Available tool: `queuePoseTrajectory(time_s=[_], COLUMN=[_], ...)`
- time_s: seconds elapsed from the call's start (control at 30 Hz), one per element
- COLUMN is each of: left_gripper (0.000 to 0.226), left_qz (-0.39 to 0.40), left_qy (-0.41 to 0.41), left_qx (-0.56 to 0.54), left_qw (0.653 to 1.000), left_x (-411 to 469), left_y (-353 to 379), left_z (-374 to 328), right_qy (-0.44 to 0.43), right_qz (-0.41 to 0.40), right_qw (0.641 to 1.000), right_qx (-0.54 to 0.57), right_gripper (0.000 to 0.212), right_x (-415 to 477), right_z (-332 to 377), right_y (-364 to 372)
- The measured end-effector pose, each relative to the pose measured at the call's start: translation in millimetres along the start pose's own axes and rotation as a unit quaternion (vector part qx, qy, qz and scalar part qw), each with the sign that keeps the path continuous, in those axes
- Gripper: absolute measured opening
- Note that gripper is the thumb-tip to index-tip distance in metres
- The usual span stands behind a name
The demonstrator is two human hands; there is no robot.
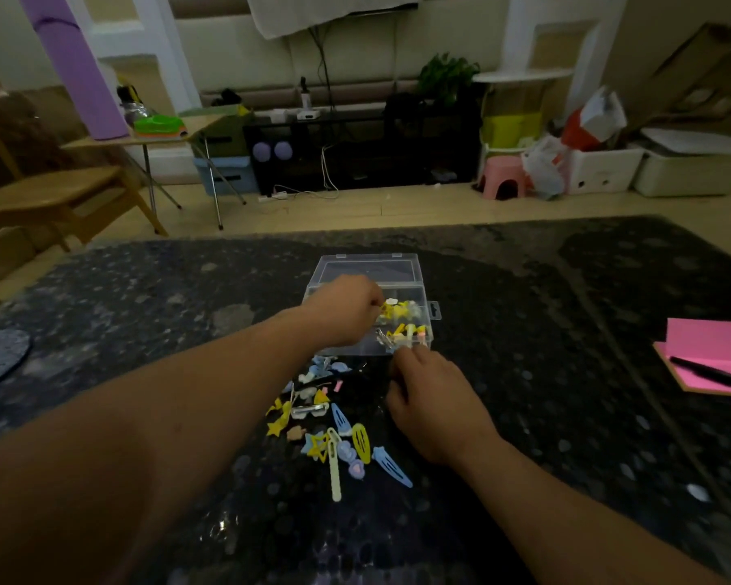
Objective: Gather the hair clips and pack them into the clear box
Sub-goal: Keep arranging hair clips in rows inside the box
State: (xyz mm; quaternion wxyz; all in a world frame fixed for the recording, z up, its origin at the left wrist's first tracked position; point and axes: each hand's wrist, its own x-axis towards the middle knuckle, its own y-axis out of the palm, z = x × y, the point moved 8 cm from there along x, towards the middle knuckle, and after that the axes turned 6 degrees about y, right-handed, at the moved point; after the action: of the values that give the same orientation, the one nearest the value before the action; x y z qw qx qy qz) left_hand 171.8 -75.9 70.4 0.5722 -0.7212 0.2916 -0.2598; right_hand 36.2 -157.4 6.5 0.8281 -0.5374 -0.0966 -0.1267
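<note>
Two bare forearms reach from the lower corners of the frame toward its centre, over a dark speckled tabletop [524, 314]. The left hand [347, 310], knuckles up and wrist bent downward, hangs over the clear box [370, 268], its fingertips pinched on a small yellow hair clip [385, 309] above the box's right side. The right hand [431, 407] lies lower and to the right, palm down, fingers curled loosely with the tips at the box's near edge beside a silver clip [384, 339]; whether it grips anything cannot be told from here.

The clear box sits at the middle of the frame with its lid raised behind it, and yellow, white and pink clips already lie in its right half. A loose heap of hair clips [334, 424] (blue, yellow, cream and lilac, with star shapes among them) is spread on the tabletop just below the box, between the two arms. A pink notepad [710, 352] with a black pen [710, 373] across it lies at the right edge.
</note>
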Motion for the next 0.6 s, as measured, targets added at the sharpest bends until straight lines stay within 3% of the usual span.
queuePoseTrajectory(time_s=[0.2, 0.37, 0.6], left_gripper=[0.012, 0.019, 0.017], left_qz=[0.026, 0.032, -0.03], left_qy=[0.001, 0.035, 0.052], left_qx=[0.02, -0.005, -0.008], left_qw=[0.999, 0.999, 0.998], left_x=[14.6, 3.5, -43.8], left_y=[14.2, 8.4, -15.0], left_z=[-2.0, -9.5, -13.6], right_qy=[0.0, -0.003, 0.0], right_qz=[0.003, 0.007, 0.005], right_qw=[1.0, 1.0, 1.0], right_qx=[0.001, 0.0, -0.001], right_gripper=[0.009, 0.009, 0.012], right_x=[-0.1, 0.4, 0.2], right_z=[0.3, -0.2, -2.1], right_y=[-0.7, -0.2, 2.0])
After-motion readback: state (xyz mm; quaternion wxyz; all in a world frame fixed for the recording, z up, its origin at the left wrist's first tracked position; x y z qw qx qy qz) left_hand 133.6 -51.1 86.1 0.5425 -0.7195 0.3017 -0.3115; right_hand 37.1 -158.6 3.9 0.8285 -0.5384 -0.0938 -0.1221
